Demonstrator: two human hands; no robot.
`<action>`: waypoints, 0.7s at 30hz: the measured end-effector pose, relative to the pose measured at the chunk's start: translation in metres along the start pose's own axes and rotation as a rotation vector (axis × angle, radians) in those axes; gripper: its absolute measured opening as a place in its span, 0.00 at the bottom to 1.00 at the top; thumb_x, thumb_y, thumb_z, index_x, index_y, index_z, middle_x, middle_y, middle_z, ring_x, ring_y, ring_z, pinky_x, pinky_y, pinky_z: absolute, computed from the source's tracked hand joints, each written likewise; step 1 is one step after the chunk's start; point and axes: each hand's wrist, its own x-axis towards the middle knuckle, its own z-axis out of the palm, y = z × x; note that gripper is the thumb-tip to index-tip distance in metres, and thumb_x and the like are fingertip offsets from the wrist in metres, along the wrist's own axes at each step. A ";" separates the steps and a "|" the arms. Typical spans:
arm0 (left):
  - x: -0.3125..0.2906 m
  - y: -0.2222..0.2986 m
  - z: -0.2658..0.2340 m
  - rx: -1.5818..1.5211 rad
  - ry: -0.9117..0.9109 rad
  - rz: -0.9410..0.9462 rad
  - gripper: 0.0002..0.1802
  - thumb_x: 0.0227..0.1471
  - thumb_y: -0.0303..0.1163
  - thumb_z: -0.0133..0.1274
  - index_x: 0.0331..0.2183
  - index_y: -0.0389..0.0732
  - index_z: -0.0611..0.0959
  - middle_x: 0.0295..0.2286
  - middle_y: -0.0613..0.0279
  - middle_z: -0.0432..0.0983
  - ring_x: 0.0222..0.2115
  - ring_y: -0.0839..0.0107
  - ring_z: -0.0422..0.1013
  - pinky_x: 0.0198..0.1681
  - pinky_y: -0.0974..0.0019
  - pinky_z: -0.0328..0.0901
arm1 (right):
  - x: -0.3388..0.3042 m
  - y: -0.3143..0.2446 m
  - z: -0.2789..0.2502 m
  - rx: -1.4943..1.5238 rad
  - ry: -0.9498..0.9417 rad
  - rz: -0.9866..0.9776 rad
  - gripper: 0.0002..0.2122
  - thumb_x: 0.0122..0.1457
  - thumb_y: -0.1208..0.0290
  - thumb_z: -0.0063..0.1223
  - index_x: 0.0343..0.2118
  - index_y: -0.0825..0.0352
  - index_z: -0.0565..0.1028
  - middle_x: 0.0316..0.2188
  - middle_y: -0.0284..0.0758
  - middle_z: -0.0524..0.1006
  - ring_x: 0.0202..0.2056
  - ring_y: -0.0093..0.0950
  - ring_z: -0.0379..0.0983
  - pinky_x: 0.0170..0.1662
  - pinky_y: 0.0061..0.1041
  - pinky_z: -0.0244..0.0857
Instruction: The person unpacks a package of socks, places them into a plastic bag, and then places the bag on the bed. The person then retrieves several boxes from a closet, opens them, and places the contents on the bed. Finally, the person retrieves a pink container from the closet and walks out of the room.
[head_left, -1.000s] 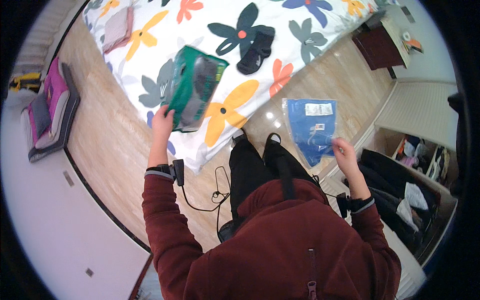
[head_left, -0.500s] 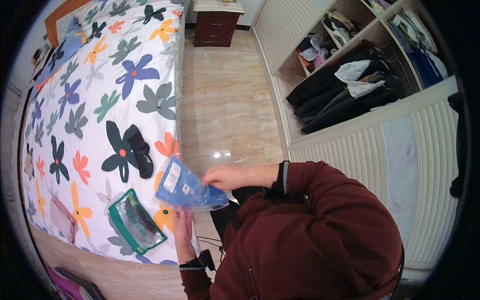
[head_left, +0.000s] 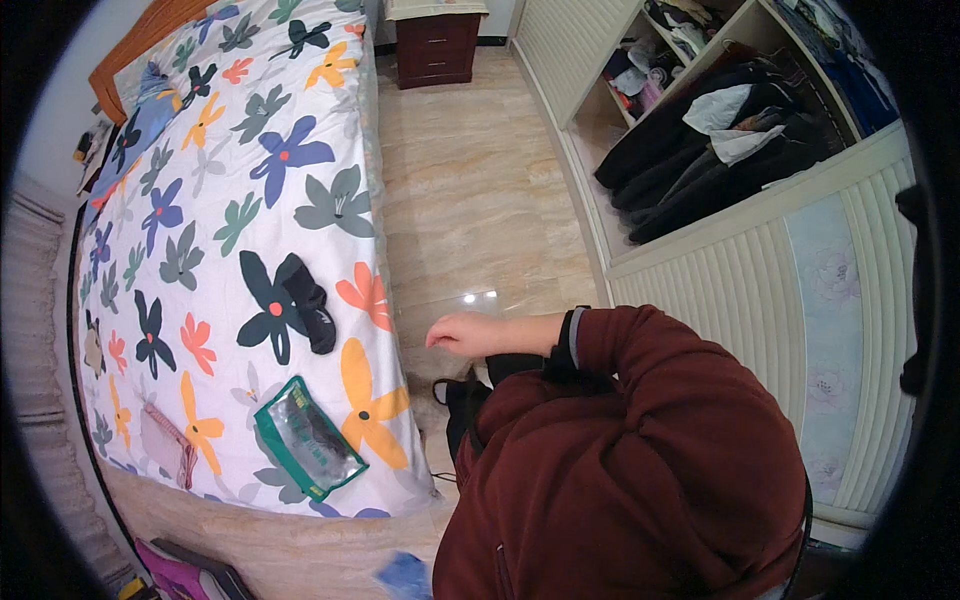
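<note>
My right hand (head_left: pixel 462 334) is held over the floor beside the bed, its fingers curled in and nothing showing in them. At the lower edge, part of a blue plastic packet (head_left: pixel 405 574) shows, blurred, left of my body. My left hand is out of view, so what holds the packet is hidden. On the bed nearest my right hand lie black socks (head_left: pixel 312 308). Closer to the bed's near end is a clear pouch with green edging (head_left: pixel 312 440), dark contents partly visible through it.
The bed (head_left: pixel 215 350) has a flowered sheet; a folded pink cloth (head_left: pixel 168 440) lies near its end. A dark red nightstand (head_left: pixel 434 50) stands beyond the tiled floor (head_left: pixel 470 170). An open wardrobe with hanging dark trousers (head_left: pixel 690 160) is on the right. Purple and dark items (head_left: pixel 190 570) sit at lower left.
The blue packet has left my right hand and moved down to the lower edge. My left hand has gone out of view. My right hand stays raised, now without the packet.
</note>
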 end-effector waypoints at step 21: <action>0.043 0.013 0.026 0.330 0.036 0.197 0.20 0.53 0.28 0.32 0.49 0.33 0.63 0.44 0.51 0.66 0.44 0.61 0.65 0.47 0.64 0.60 | -0.035 0.039 -0.075 -0.075 0.117 0.186 0.09 0.50 0.73 0.41 0.33 0.66 0.72 0.31 0.40 0.73 0.35 0.36 0.69 0.38 0.30 0.62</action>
